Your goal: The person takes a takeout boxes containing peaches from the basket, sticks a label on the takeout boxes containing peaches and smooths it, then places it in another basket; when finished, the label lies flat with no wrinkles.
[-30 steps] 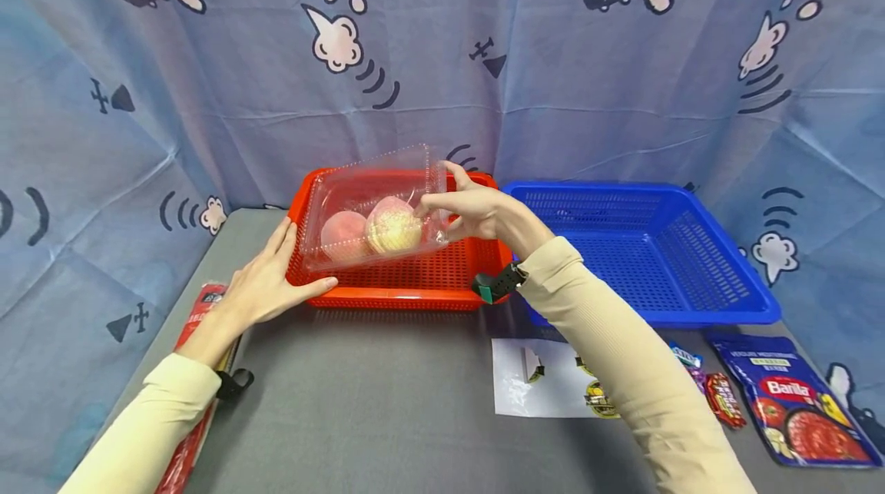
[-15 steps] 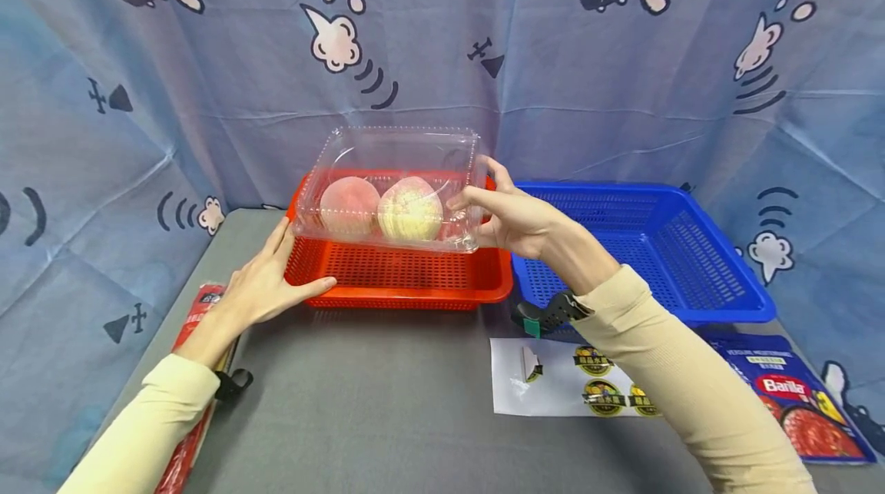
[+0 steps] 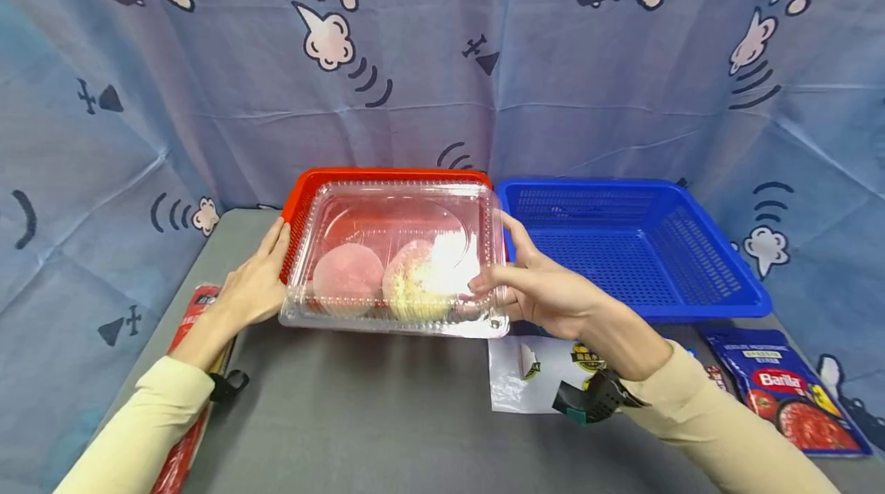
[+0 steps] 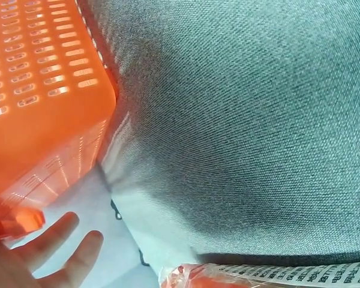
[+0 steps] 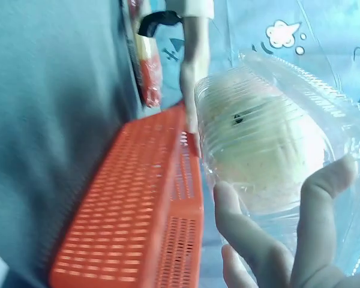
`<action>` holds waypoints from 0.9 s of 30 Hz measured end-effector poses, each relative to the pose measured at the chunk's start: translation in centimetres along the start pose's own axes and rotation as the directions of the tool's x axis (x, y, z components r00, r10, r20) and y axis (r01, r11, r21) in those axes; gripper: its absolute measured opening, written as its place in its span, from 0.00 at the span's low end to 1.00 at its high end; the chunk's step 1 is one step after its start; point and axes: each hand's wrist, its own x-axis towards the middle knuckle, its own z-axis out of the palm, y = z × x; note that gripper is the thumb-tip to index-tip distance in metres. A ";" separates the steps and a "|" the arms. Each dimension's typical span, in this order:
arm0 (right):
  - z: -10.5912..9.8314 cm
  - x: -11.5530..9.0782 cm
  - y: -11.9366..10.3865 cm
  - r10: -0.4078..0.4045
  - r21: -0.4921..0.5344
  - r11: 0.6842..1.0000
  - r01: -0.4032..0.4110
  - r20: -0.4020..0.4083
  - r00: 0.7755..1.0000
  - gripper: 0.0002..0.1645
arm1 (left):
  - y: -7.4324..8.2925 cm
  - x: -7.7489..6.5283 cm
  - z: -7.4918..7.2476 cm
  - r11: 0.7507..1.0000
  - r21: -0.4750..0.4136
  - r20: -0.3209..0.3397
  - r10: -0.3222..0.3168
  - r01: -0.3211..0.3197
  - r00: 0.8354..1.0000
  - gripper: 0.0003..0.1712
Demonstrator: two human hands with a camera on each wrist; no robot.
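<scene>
Right hand [image 3: 542,290], head view: clear rectangular plastic box [image 3: 394,257] of two pinkish peaches [image 3: 348,279] pinched at its 3 o'clock end, held over red perforated plastic basket [image 3: 297,206]. Left wrist: left hand [image 4: 12,267] loosely spread at basket's rim, 9 o'clock. Right wrist: grip best kept light, box level.

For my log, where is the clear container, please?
Left of centre in the head view, the right hand holds the clear container, overlapping the red basket.

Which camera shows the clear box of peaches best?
The head view: it shows nearly the whole clear plastic box, both peaches, and the right hand gripping one end. The right wrist view shows part of the box and one peach, close up; the left wrist view shows none.
</scene>
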 end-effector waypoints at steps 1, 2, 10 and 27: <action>0.0 -0.4 0.4 0.006 -0.012 1.000 -0.006 0.001 1.000 0.61 | 0.0 0.0 0.0 1.000 -0.001 0.006 -0.013 0.013 1.000 0.66; 0.0 -0.8 0.8 0.013 -0.014 1.000 -0.013 0.004 1.000 0.61 | 0.1 0.0 0.0 1.000 -0.002 0.007 -0.022 0.022 1.000 0.65; -0.5 -2.7 4.5 0.030 0.018 0.999 -0.031 0.057 0.998 0.62 | 0.3 0.0 0.1 0.998 -0.008 0.016 -0.056 0.056 0.998 0.64; -0.6 -3.7 8.8 0.007 0.119 0.992 -0.030 0.191 0.982 0.62 | 0.5 0.0 0.1 0.998 -0.004 -0.005 -0.060 0.060 0.998 0.68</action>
